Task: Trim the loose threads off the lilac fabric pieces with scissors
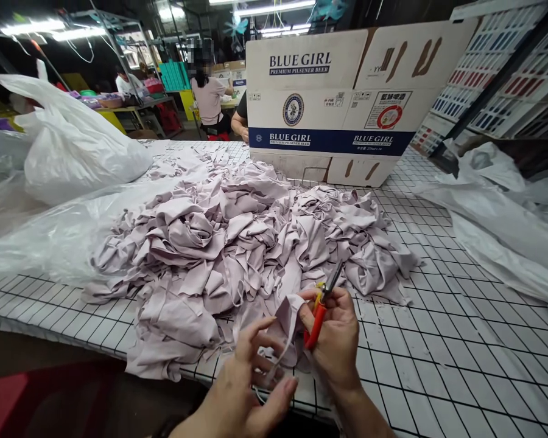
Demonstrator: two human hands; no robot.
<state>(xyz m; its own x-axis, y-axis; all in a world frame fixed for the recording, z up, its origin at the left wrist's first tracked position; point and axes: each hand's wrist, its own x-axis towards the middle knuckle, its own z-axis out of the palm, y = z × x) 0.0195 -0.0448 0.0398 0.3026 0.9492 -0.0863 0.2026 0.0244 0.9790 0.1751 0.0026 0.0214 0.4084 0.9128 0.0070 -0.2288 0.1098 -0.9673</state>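
Observation:
A large pile of pale lilac fabric pieces point(237, 249) lies on the white grid-patterned table point(447, 340). My right hand point(333, 340) is closed on small thread snips with red and yellow handles point(320, 307), blades pointing up toward the pile. The same hand pinches the edge of one lilac fabric piece point(285, 325) at the pile's near edge. My left hand point(246, 389) is just below it, fingers curled around a thin strip of that piece. Both hands sit at the table's front edge.
A "Blue Girl" beer carton point(342, 103) stands at the back of the table. White plastic bags lie at the left point(73, 146) and right point(497, 207). People work at tables in the background point(209, 97). A dark red seat point(31, 395) is below left.

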